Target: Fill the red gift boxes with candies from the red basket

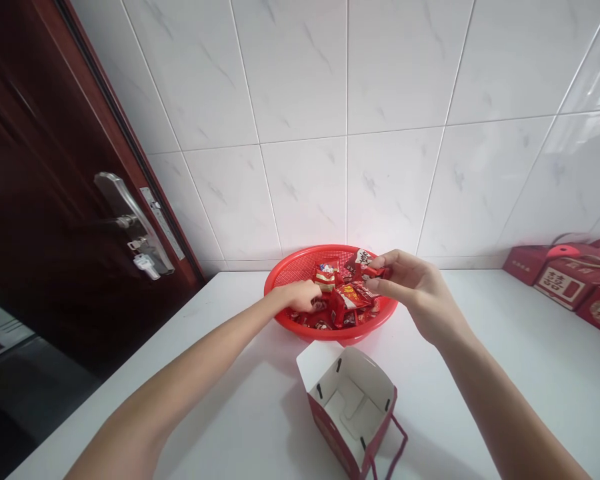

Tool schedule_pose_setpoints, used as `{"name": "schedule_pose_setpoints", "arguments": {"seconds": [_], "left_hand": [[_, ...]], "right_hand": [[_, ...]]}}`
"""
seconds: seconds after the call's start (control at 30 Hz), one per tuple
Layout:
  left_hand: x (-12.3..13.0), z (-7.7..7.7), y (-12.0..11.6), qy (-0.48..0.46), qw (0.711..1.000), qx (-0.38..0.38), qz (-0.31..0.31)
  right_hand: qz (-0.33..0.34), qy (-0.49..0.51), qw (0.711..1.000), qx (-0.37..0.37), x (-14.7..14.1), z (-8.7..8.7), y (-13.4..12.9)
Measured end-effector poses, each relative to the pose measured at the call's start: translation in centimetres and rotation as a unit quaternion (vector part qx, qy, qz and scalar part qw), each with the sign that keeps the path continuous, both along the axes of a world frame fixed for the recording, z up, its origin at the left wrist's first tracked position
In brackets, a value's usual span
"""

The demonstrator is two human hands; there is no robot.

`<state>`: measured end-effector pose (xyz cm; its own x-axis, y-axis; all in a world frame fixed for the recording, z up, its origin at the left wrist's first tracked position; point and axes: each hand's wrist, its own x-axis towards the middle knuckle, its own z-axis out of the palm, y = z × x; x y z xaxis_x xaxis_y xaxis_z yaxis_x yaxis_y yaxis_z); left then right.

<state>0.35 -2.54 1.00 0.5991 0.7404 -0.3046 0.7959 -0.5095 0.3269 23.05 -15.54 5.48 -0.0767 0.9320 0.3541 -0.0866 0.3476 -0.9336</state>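
Note:
A round red plastic basket [334,335] holds red wrapped snacks [353,297] of several sizes. My left hand [300,297] reaches over its left rim, fingers curled down and closed at a small wrapped candy [319,305]; the fingertips are partly hidden. Over the right rim, my right hand [405,283] pinches a red wrapped candy [377,272] between thumb and fingers. In front of the basket stands a dark red gift box [330,423], its top open and its white inside showing nothing in it. A cord handle [400,443] hangs at its right side.
More red gift boxes [560,287] with cord handles stand at the right against the tiled wall [305,187]. All of this rests on a white tabletop [220,393]. On the left is a dark brown door [35,167] with a metal handle and keys [147,265].

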Motion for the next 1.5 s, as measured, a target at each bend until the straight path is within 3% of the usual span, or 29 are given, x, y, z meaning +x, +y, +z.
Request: {"name": "schedule_pose_setpoints", "arguments": {"seconds": [0.17,0.37,0.53,0.83,1.0,1.23,1.4,1.5], "left_hand": [[-2.7,1.6,1.2,-0.101,0.994,0.001,0.047],[-4.0,2.2,1.0,-0.155,0.984,-0.038,0.080],[-4.4,2.4,0.7,-0.149,0.984,-0.046,0.090],[-4.4,1.6,1.4,-0.107,0.988,0.037,0.103],[-4.5,1.5,1.5,-0.064,0.990,0.038,0.117],[-1.6,2.0,0.0,-0.030,0.999,-0.016,0.026],[2.3,1.0,-1.7,0.016,0.993,-0.095,-0.073],[3.7,0.5,-2.0,0.041,0.989,-0.099,-0.102]], "right_hand": [[-0.004,0.001,1.000,0.006,0.3,0.0,0.1],[-0.008,-0.003,1.000,0.010,0.3,0.2,0.0],[-0.009,-0.001,1.000,0.012,0.2,0.2,-0.1],[-0.003,0.000,1.000,0.007,0.4,0.3,-0.2],[-0.002,-0.002,1.000,0.011,0.5,0.3,-0.1],[0.006,0.001,1.000,0.017,0.4,0.4,-0.2],[0.002,0.001,1.000,0.013,0.3,0.4,-0.3],[-0.002,0.000,1.000,0.014,0.3,0.4,-0.3]]}}
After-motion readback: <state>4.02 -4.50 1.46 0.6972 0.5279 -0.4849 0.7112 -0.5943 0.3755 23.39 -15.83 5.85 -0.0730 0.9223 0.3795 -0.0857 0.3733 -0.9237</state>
